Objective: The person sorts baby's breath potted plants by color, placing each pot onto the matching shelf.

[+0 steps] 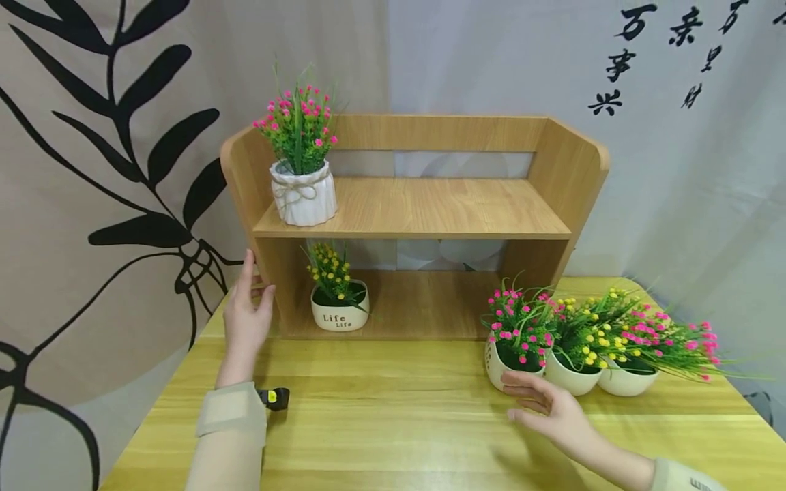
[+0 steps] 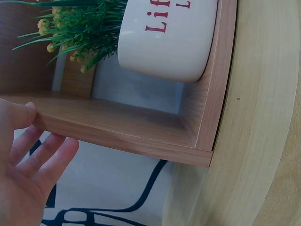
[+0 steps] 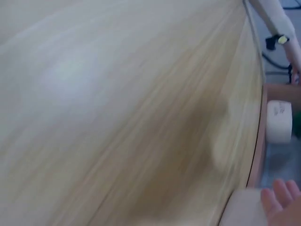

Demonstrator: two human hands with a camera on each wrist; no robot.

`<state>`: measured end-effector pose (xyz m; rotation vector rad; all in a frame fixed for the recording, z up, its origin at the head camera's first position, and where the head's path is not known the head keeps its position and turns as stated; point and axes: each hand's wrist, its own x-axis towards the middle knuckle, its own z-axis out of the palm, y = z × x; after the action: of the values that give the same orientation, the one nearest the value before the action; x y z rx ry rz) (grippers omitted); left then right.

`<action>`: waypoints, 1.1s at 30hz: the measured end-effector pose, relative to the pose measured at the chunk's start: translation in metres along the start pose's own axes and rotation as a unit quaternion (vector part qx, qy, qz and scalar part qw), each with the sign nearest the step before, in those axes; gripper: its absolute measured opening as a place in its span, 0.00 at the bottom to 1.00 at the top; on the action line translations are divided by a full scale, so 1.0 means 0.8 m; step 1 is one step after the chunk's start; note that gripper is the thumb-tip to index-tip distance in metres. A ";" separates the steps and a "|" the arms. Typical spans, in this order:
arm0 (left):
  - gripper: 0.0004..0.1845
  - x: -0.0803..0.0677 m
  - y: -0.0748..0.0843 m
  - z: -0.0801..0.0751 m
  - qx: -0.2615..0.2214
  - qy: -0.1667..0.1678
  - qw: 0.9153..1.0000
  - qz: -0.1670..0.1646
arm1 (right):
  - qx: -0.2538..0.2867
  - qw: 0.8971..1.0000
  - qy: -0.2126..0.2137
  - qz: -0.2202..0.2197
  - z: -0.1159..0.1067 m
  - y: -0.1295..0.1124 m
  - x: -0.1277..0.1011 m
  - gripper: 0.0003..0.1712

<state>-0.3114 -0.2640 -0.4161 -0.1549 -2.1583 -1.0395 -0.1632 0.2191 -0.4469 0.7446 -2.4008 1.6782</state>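
The left hand (image 1: 248, 314), fingers extended, is touching the wooden shelf (image 1: 442, 204) while the right hand (image 1: 549, 408), loosely spread, is hovering at the leftmost flowerpot (image 1: 495, 368) standing on the counter (image 1: 381, 409).

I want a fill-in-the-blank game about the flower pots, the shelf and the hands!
1. On the wooden shelf, the twine-tied pot stands on the ____ level.
2. The flowers in the lower-level pot are coloured ____.
3. The row of pots near the right hand counts ____ in all.
4. The hand touching the shelf's side is the person's ____ one.

Missing words: upper; yellow; three; left.
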 end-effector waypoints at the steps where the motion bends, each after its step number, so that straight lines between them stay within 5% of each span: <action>1: 0.44 0.000 0.000 0.000 0.001 -0.001 1.000 0.000 | -0.005 1.000 0.008 0.003 -0.004 0.001 -0.002 0.26; 7: 0.44 0.002 0.000 -0.003 0.000 0.004 1.000 -0.002 | -0.022 0.998 0.059 0.030 -0.024 0.011 -0.012 0.22; 12: 0.43 0.003 -0.001 -0.005 -0.001 0.009 1.000 0.003 | -0.078 0.986 0.109 0.094 -0.031 0.009 -0.015 0.22; 20: 0.44 0.002 -0.004 -0.008 -0.003 0.012 1.000 0.014 | -0.078 0.973 0.069 0.205 -0.027 -0.002 0.004 0.44; 26: 0.45 -0.003 -0.006 -0.004 -0.005 0.003 1.000 0.000 | -0.090 0.976 0.062 0.190 -0.012 0.006 0.021 0.56; 33: 0.44 0.000 -0.002 0.001 -0.006 0.005 1.000 0.014 | -0.114 0.970 0.086 0.198 -0.004 0.017 0.043 0.54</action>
<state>-0.3124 -0.2640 -0.4176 -0.1849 -2.1359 -1.0351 -0.2000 0.2146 -0.4444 0.0804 -2.6760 1.4673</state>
